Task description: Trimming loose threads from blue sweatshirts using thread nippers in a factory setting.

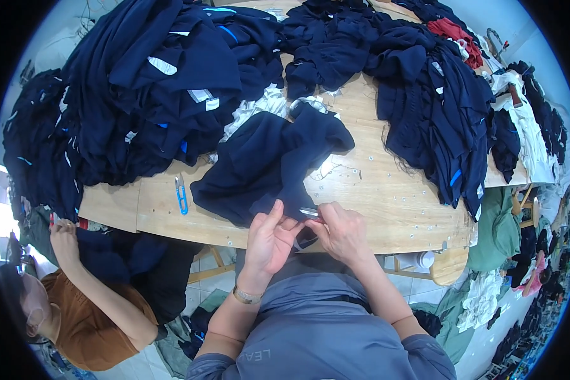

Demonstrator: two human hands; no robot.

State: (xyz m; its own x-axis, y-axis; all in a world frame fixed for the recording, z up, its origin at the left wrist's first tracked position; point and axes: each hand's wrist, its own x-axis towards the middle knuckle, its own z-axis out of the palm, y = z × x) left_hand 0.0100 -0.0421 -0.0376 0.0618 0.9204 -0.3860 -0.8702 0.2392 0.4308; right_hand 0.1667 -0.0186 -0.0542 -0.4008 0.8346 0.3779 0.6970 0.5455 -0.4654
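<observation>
A navy garment point(253, 158) lies crumpled on the wooden table in front of me, its near edge drawn up to my hands. My left hand point(269, 239) has its palm turned up and thumb raised, with curled fingers gripping the garment's near edge. In my right hand point(342, 231) is a pair of thread snips point(308, 212); the metal blades stick out toward the left, over the fabric, while my fingers hide the handle. The two hands almost meet at the table's front edge. Left of the garment lies a second pair of snips point(181, 195) with a blue handle.
Big heaps of navy garments cover the table's left side point(152, 95) and right side point(430, 107). White cloth point(259, 107) shows behind my garment. At the left sits a co-worker in a brown top point(101, 323), one hand raised. A green cloth point(494, 221) hangs at the right.
</observation>
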